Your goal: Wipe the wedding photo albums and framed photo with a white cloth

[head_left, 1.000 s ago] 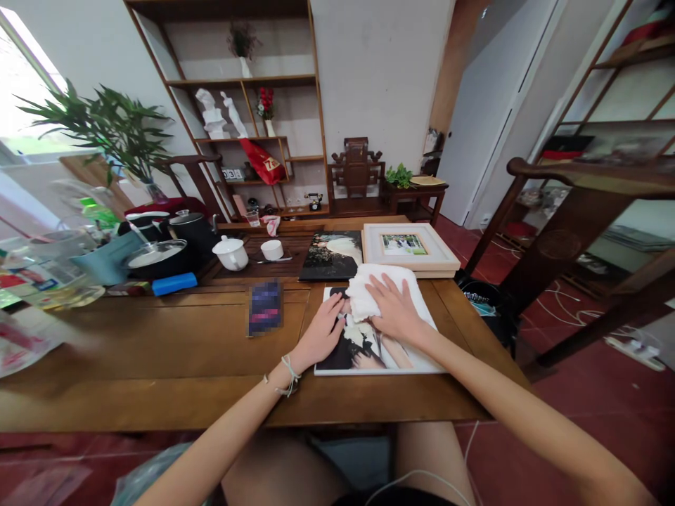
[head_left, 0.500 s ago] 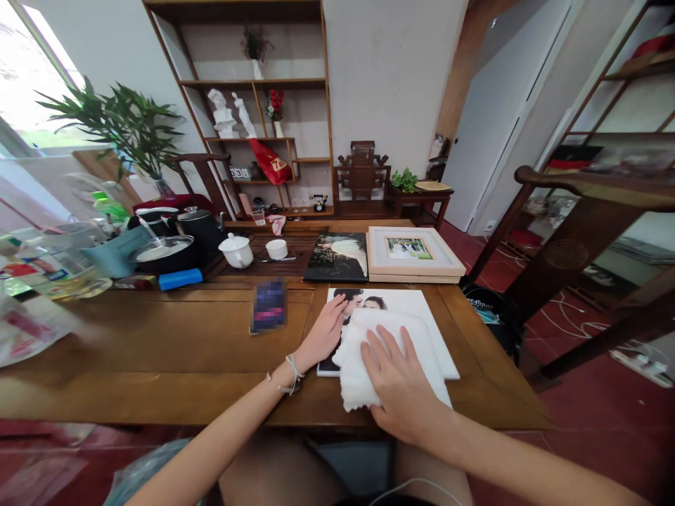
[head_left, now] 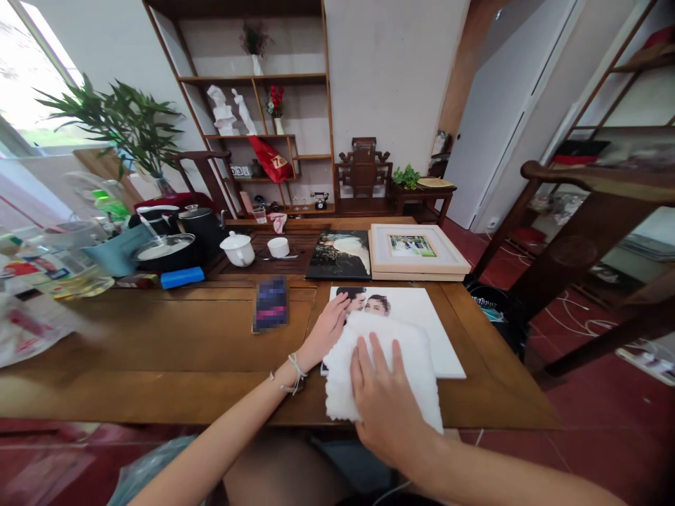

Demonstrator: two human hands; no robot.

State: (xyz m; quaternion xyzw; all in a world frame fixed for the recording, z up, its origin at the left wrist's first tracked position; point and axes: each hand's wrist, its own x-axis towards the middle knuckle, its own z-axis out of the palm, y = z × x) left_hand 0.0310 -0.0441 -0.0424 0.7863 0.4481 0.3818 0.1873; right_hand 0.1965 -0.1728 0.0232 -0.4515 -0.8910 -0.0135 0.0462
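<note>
A photo panel (head_left: 437, 337) with a white border and a printed couple lies flat near the table's front edge. My left hand (head_left: 332, 323) rests with outstretched fingers on its left side. A white fluffy cloth (head_left: 416, 351) covers the lower middle of the panel and reaches past its front edge. My right hand (head_left: 382, 393) holds this cloth down under its palm, fingers stretched over the top; its thumb is hidden.
Behind the panel lie a dark photo panel (head_left: 335, 256) and a pale framed picture (head_left: 380, 261). A phone-like dark object (head_left: 271, 303), blurred out, is to the left. Farther left stand a white lidded cup (head_left: 237, 249), a blue box (head_left: 182, 277) and a black pan (head_left: 169, 260).
My right hand has drawn the cloth toward me and slightly left, showing more of the pictured faces. My left hand stays in place on the panel.
</note>
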